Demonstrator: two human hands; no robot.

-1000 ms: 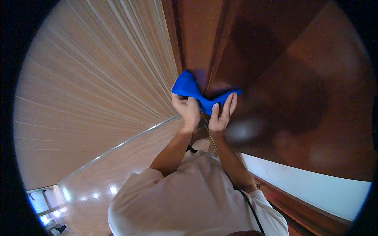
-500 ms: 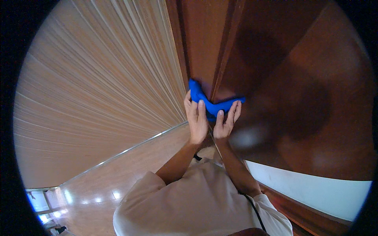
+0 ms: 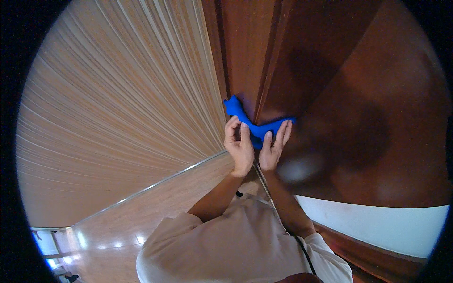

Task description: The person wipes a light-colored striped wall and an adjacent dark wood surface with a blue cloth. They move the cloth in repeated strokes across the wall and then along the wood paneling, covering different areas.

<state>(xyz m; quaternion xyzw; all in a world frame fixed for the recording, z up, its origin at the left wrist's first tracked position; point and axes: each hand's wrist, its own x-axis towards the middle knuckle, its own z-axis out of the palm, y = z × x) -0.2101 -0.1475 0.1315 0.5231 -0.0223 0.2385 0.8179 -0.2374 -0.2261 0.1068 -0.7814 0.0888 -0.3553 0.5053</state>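
Note:
A bright blue cloth [image 3: 257,129] lies bent against the dark brown wooden door frame [image 3: 247,61] and the door [image 3: 325,137] beside it. My left hand [image 3: 240,144] grips the cloth's left part, thumb up and fingers curled at its near edge. The cloth's left end sticks out past those fingers. On the right part, my right hand [image 3: 275,144] holds the cloth with its fingers laid along it, pressing toward the door. The fold between the hands follows the frame's corner. The undersides of the fingers are partly hidden.
To the left rises a ribbed beige wall [image 3: 127,108], with a shiny metal strip [image 3: 155,185] along its base. A pale tiled floor [image 3: 118,221] stretches behind it. At the lower right is a white wall [image 3: 373,226] with brown wooden trim [image 3: 358,250].
My left hand has slid slightly down and right along the cloth, leaving more of its left end showing. The right hand has shifted only a little.

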